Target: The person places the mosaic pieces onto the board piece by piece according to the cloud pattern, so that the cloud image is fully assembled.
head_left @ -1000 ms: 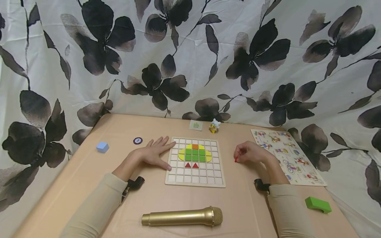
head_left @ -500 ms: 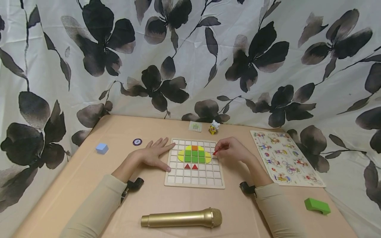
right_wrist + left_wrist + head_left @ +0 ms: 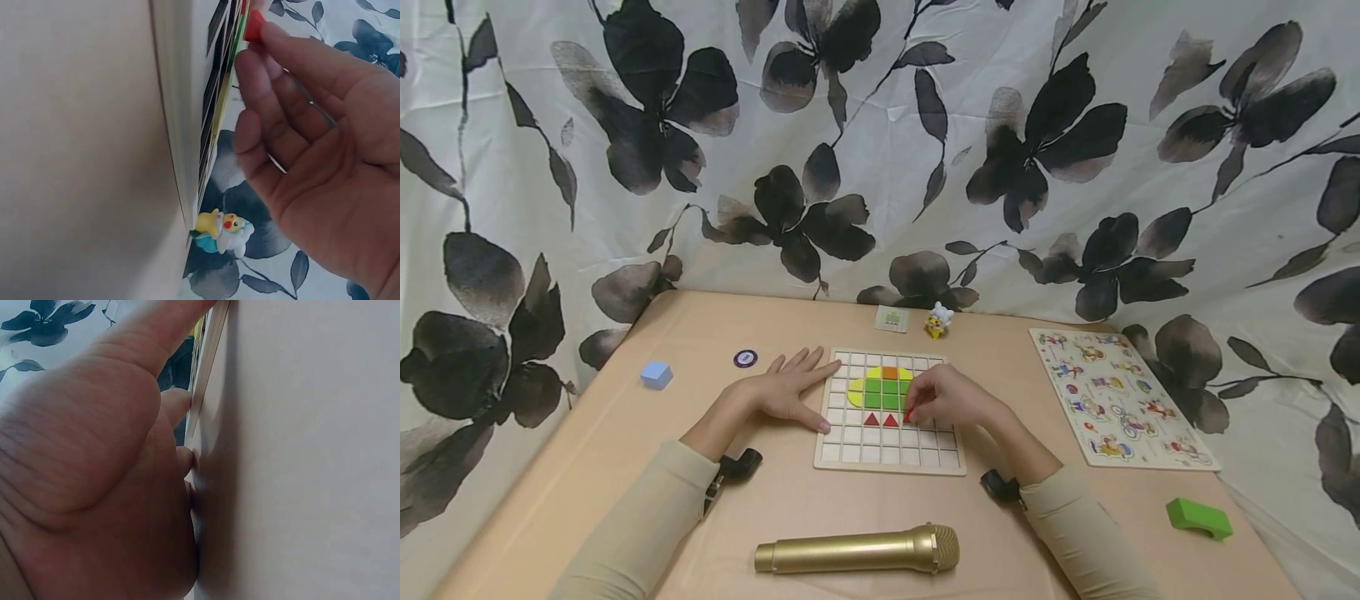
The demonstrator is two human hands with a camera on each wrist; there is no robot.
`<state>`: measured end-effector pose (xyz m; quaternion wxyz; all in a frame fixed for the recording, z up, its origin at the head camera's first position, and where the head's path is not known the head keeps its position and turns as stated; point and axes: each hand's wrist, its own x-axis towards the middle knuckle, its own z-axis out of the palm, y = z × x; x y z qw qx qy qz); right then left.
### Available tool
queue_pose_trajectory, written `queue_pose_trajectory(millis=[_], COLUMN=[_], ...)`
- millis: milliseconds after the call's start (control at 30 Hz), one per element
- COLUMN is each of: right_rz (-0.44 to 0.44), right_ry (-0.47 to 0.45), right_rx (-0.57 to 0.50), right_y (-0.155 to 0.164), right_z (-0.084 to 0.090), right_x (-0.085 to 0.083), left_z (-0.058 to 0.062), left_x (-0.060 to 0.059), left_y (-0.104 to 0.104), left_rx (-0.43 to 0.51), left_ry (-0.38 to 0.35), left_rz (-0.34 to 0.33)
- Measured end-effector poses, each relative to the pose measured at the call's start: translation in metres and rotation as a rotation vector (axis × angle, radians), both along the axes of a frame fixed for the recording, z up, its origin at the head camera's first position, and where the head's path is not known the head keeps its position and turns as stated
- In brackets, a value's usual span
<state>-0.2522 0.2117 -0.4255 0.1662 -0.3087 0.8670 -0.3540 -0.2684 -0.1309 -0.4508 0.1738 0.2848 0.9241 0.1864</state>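
Red piece (image 3: 909, 414) pinched in right hand (image 3: 950, 399) fingertips (image 3: 253, 59), held over grid board (image 3: 857, 451), just right of two red triangles (image 3: 882, 419) and below green squares (image 3: 882, 392). Left hand (image 3: 784, 387) flat and released, fingers straight, thumb against board's left edge. Board mid-bench (image 3: 625, 433). Gold microphone (image 3: 857, 550) nearer. Picture puzzle (image 3: 1116, 402) right, green block (image 3: 1199, 517) near right. Blue cube (image 3: 657, 374) left. Small toy figure (image 3: 937, 319) far.

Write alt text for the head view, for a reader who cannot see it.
A person's right hand pinches a small red piece over a wooden grid board partly filled with green, yellow, orange and red tiles. Their left hand rests flat against the board's left edge. A gold microphone lies nearer the camera.
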Motion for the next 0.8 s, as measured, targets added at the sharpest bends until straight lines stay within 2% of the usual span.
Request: queue_pose_trajectory(millis=[367,600,800], right_rz=[0.025,-0.003,0.005], right_ry=[-0.008,-0.016,0.048], right_rx=[0.05,0.094,0.088], right_y=[-0.0001,0.0007,0.0069], right_z=[-0.0043,-0.0038,-0.0017], right_x=[0.0004,0.0011,-0.0002], left_z=[-0.0023,-0.0011,-0.0005], left_x=[-0.0008,-0.0004,-0.0011], left_y=[-0.0013,-0.0006,-0.0004], left_rx=[0.0,-0.007,-0.008], left_ry=[-0.004,0.004,0.008], left_rz=[0.006,-0.005,-0.01])
